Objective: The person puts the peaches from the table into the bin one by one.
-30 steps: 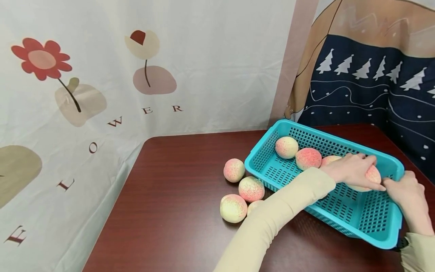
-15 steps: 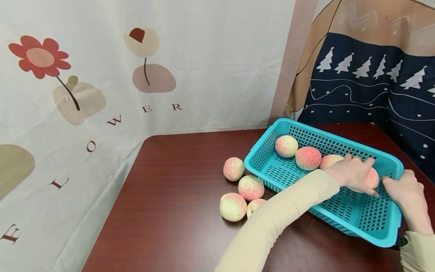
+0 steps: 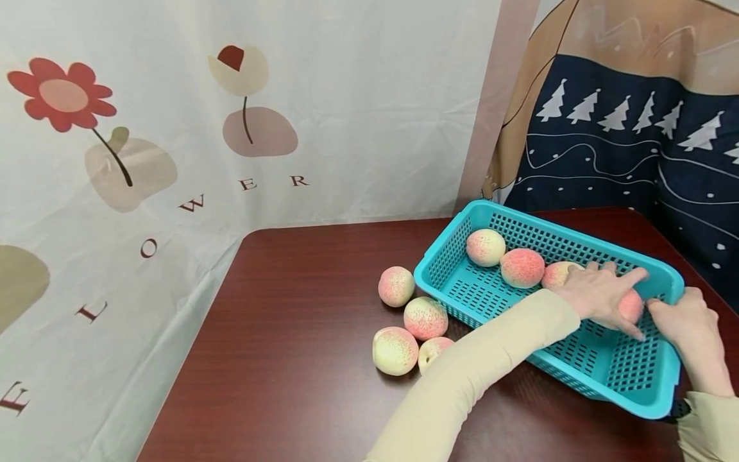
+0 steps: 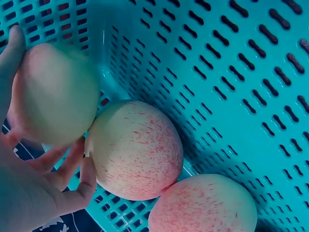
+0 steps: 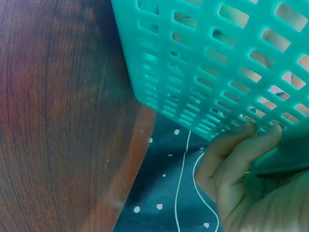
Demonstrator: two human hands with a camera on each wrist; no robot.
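Over the right half of a turquoise basket [image 3: 658, 404], my left hand [image 3: 600, 296] has its fingers spread around a pink peach [image 3: 631, 307], palm above it. The left wrist view shows this pale peach [image 4: 58, 96] between thumb and fingers, the fingertips [image 4: 88, 176] by a neighbouring speckled peach [image 4: 137, 150]. Further left in the basket lie a pink-yellow peach [image 3: 559, 274], a redder peach [image 3: 522, 268] and a pale peach [image 3: 485, 248]. My right hand [image 3: 693, 327] grips the basket's right end, thumb over the rim and fingers [image 5: 241, 145] against the outer wall.
Left of the basket, several peaches [image 3: 425, 318] sit on the dark red wooden table [image 3: 288, 321], one partly behind the left sleeve [image 3: 467, 385]. A printed white cloth [image 3: 369, 115] hangs behind, with a navy tree-patterned cloth [image 3: 612, 154] at the right.
The left hand's fingers have spread wider, and the peach under it has moved down and slightly left within the basket. The right hand keeps its hold on the rim.
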